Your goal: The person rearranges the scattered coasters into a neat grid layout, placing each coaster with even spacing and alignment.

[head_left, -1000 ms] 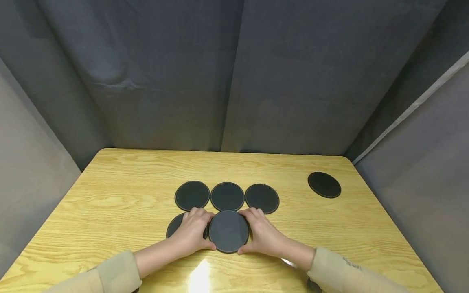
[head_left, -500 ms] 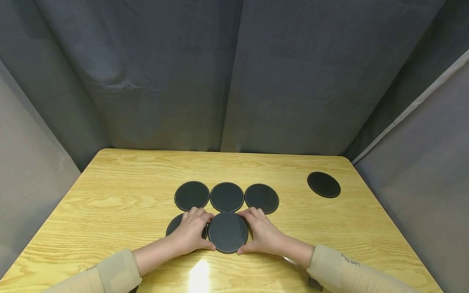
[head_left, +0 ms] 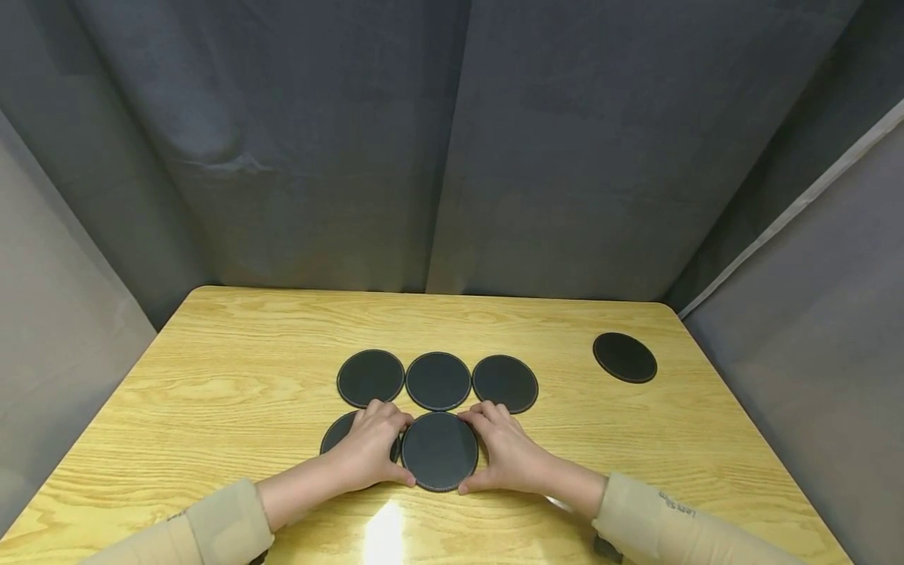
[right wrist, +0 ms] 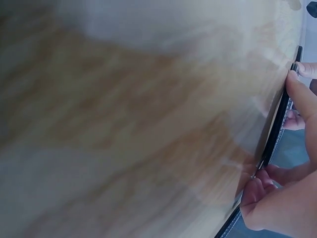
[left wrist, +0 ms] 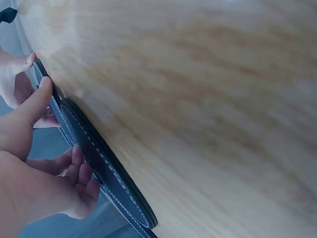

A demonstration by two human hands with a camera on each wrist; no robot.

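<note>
A round black stitched coaster (head_left: 440, 452) lies between both hands at the near middle of the table, its far edge right at the middle coaster of the row behind. My left hand (head_left: 373, 447) pinches its left edge, thumb at the near side and fingers at the far side. On the opposite edge, my right hand (head_left: 507, 453) grips it the same way. Under the left hand, another coaster (head_left: 336, 435) is partly hidden; its white stitching shows in the left wrist view. Behind them, a left coaster (head_left: 370, 378), a middle coaster (head_left: 438, 381) and a right coaster (head_left: 504, 384) form a row.
One separate coaster (head_left: 625, 358) lies at the far right of the wooden table (head_left: 247, 377). Grey curtains (head_left: 339, 157) stand behind the table and along both sides.
The coaster between the hands has come down slightly and shifted a little toward me, off the middle coaster's near edge. Both hands keep nearly the same place; the other coasters stay put.
</note>
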